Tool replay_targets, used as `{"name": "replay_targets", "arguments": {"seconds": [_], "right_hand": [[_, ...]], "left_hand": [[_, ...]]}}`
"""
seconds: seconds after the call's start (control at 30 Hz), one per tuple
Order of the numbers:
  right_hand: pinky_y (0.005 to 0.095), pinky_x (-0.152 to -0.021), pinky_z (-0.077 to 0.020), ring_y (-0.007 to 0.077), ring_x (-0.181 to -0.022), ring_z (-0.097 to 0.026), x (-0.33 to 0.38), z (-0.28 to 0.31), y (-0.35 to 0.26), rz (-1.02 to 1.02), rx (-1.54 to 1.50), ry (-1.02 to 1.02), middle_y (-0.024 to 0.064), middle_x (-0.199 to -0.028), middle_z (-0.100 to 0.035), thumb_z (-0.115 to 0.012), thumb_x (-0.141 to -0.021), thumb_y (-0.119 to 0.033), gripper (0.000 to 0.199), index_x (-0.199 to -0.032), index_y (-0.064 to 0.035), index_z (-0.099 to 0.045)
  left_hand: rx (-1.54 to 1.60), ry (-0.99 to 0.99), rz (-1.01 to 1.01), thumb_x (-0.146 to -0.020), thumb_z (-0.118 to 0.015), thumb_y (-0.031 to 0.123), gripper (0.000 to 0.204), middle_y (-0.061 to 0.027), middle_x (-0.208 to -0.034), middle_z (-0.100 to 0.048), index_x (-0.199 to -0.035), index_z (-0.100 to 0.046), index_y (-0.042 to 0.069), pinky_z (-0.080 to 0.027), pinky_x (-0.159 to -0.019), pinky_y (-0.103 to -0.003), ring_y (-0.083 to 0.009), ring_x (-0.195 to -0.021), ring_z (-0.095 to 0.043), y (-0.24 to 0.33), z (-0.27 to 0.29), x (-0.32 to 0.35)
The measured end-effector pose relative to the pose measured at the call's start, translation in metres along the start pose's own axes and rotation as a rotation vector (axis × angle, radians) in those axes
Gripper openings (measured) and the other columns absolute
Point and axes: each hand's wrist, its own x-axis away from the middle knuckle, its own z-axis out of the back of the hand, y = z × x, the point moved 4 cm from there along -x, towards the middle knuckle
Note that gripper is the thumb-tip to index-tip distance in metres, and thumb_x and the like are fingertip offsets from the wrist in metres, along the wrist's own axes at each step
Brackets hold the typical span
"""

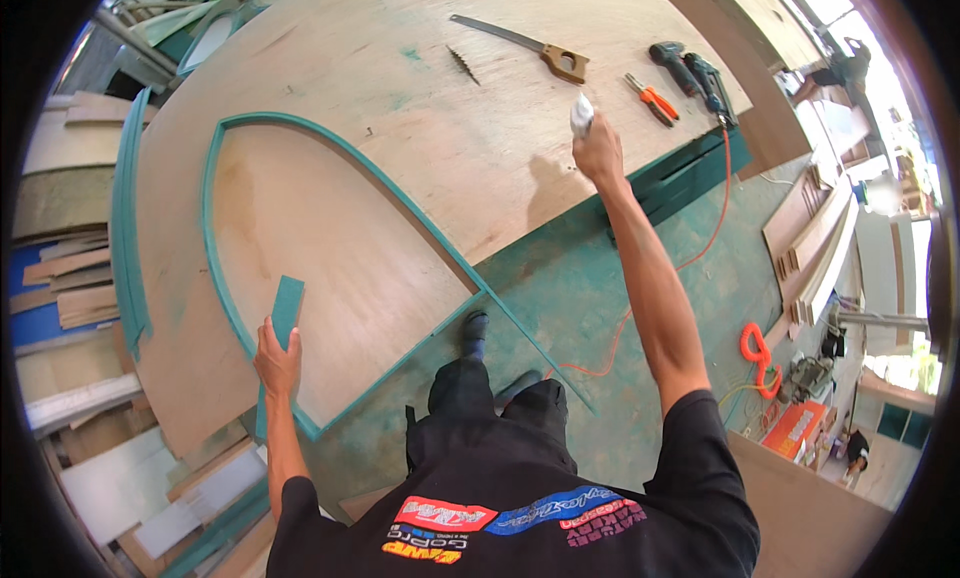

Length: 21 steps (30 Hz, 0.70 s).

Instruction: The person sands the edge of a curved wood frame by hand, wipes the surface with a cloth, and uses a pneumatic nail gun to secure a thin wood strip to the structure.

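Note:
My left hand (277,360) is wrapped round a flat green strip (289,303), at the left side of a pointed-arch green frame (207,213). The frame lies on the wooden worktop (400,98), and one of its straight pieces juts past the worktop edge over the floor. Raised at the right, above the worktop's near edge, my right hand (600,150) is closed on a white bottle (581,118) with a pointed tip. Most of the bottle's body is hidden by my fingers.
On the worktop's far side lie a handsaw (566,64), a dark spiral bit (463,66), orange-handled pliers (655,102) and two power tools (680,70). An orange hose (724,188) runs down to the green floor. Curved green strips (128,228) lie along the left edge; wood offcuts (80,268) stand beyond.

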Motion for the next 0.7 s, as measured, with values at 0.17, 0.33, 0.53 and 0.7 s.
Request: {"name": "replay_targets", "arguments": {"seconds": [0.17, 0.33, 0.53, 0.7], "right_hand": [[0.0502, -0.101, -0.0491, 0.0479, -0.116, -0.061, -0.069, -0.042, 0.003, 0.056, 0.054, -0.063, 0.032, -0.13, -0.059, -0.069, -0.087, -0.018, 0.062, -0.14, 0.0046, -0.046], [0.0458, -0.101, -0.0494, 0.0422, -0.121, -0.061, 0.023, -0.054, 0.0, 0.189, -0.222, -0.09, 0.0292, -0.124, -0.064, -0.073, -0.088, -0.027, 0.06, -0.136, 0.0048, -0.056], [0.0287, -0.073, -0.0564, 0.0151, -0.079, -0.069, 0.335, 0.022, -0.05, -0.378, -1.049, -1.192, 0.008, -0.092, -0.073, -0.063, -0.102, -0.035, 0.036, -0.109, 0.0005, -0.07], [0.0288, -0.076, -0.0542, 0.0157, -0.091, -0.067, 0.403, -0.03, -0.056, -0.536, -1.066, -0.931, 0.0106, -0.102, -0.067, -0.066, -0.099, -0.047, 0.058, -0.123, 0.0055, -0.062]], "left_hand": [[0.037, 0.179, -0.163, -0.088, -0.077, 0.033, 0.063, -0.0182, -0.108, -0.064, -0.136, -0.054, 0.0, -0.056, -0.076, -0.044, -0.0376, -0.093, -0.067, 0.108, 0.066, 0.044], [0.027, 0.268, -0.389, -0.078, -0.086, 0.028, 0.064, -0.0099, -0.101, -0.067, -0.131, -0.061, 0.003, -0.055, -0.073, -0.038, -0.0277, -0.086, -0.067, 0.227, 0.06, 0.104], [-0.111, 0.336, -0.367, -0.077, -0.086, 0.026, 0.065, -0.0031, -0.101, -0.063, -0.134, -0.062, 0.005, -0.054, -0.069, -0.032, -0.0198, -0.082, -0.06, 0.287, 0.003, 0.152], [-0.078, 0.384, -0.385, -0.075, -0.086, 0.023, 0.063, -0.0014, -0.1, -0.062, -0.132, -0.064, 0.007, -0.054, -0.068, -0.031, -0.0183, -0.081, -0.059, 0.323, -0.014, 0.166]]}}
